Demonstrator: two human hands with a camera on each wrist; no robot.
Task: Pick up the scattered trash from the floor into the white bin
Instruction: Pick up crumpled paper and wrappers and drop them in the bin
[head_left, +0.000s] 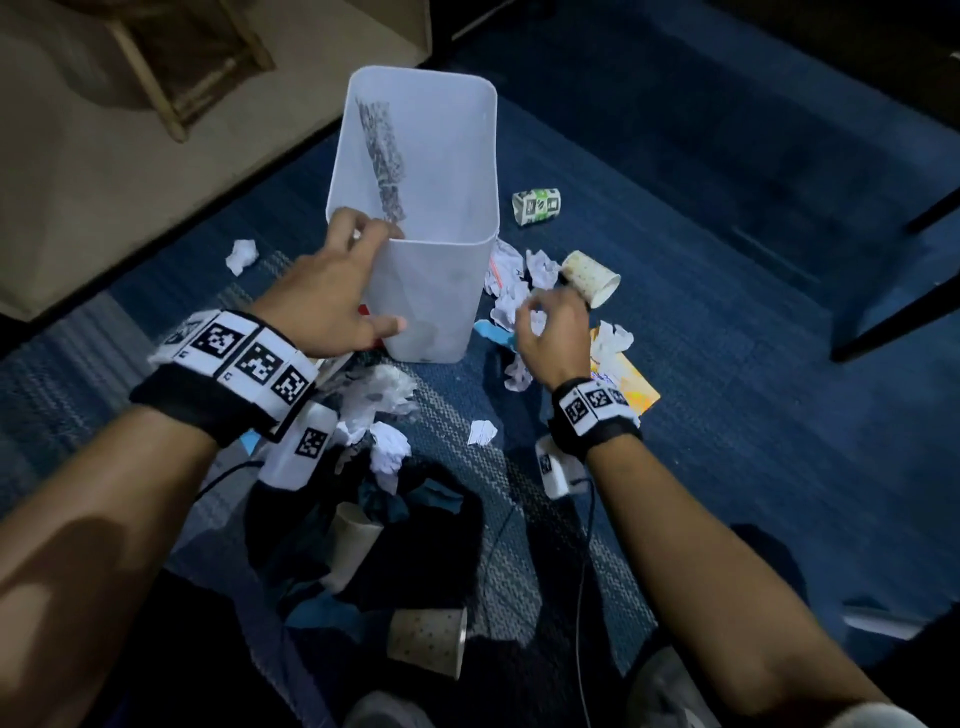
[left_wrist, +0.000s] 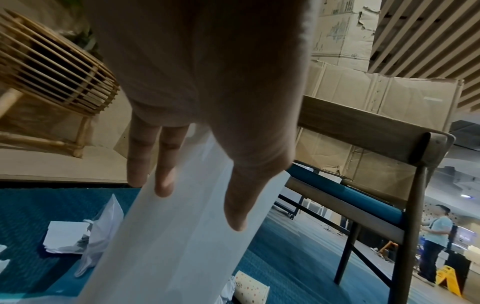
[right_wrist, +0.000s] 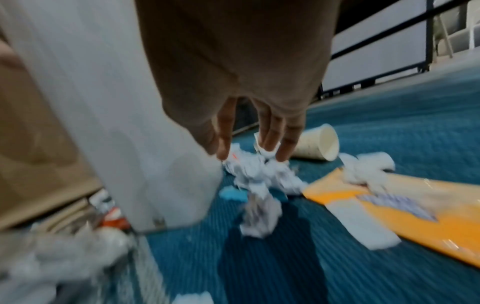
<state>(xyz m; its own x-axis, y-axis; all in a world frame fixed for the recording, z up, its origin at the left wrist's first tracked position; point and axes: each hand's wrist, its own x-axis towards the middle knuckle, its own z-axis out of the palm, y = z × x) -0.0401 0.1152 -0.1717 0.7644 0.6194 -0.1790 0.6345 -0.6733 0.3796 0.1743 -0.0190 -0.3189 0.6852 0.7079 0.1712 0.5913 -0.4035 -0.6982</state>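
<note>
Trash (head_left: 511, 291) lies scattered on the carpet around the white bin (head_left: 441, 270). Your left hand (head_left: 332, 291) grips the bin's near rim; your right hand (head_left: 550, 332) hovers beside the bin, fingers loosely apart over crumpled paper.

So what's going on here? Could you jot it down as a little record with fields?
setting: blue carpet, littered
bin: white bin upright, looks nearly empty
left hand: left hand grips the bin's rim and side
right hand: right hand over crumpled paper, fingers reaching down to it
nearby trash: dotted paper cup on its side, yellow packet, small green-and-white carton
progress: most trash still on the floor
</note>
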